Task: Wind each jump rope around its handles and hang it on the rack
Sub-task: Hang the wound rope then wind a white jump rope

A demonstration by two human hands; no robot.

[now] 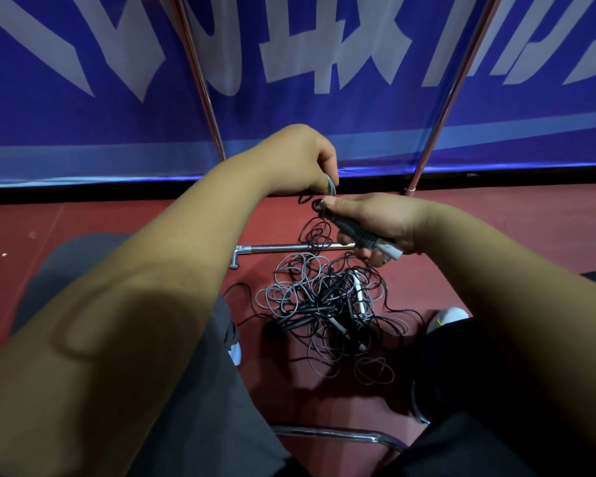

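Black handle (350,228): ribbed, white end cap, slantwise in right hand, tip towards left hand.
Right hand (382,222): fingers curled round handle, thumb laid along its top near the tip.
Cord (331,187): grey loop at the handle tip, pinched in left fingertips; dark loops hanging from there towards pile.
Left hand (296,160): just above and left of right hand, fingers bent down, pinching cord.
Pile (324,304): below both hands, on floor; tangled black and grey cords, white and black handles among them.
Rack (289,248): base bar just under right hand, behind pile; two slanted poles rising beyond the hands, one over each.
Floor (117,218): red, under everything.
Banner (83,132): blue with white characters, beyond both hands, behind rack.
Trousers (193,390): dark, under the forearms, either side of pile.
Shoe (448,316): white, below right hand, just right of pile.
Chair tube (341,433): metal, well below both hands, near side of pile.
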